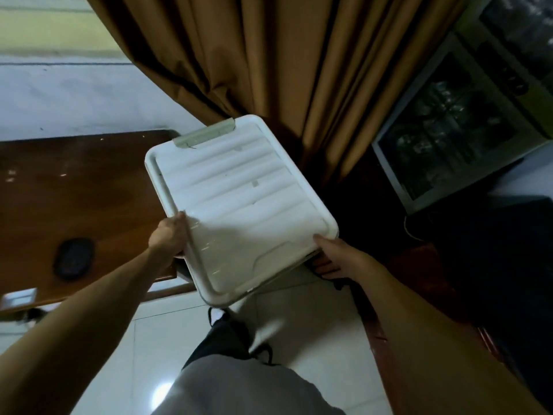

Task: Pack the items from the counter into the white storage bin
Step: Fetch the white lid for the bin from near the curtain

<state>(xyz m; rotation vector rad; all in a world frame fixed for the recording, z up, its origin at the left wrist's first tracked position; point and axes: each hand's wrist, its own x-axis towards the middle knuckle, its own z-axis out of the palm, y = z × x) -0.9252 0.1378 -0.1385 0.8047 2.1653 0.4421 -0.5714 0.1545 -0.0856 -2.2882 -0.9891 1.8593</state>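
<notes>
The white storage bin hangs in the air in front of me, tilted, with its ribbed white lid on top and a grey-green latch at its far edge. My left hand grips the bin's near-left rim, thumb on the lid. My right hand holds the near-right corner, fingers curled under the edge. The lid hides whatever is inside.
A dark brown wooden table stands at the left with a small black oval object on it. Brown curtains hang behind. A glass-fronted cabinet is at the right. White floor tiles and my legs lie below.
</notes>
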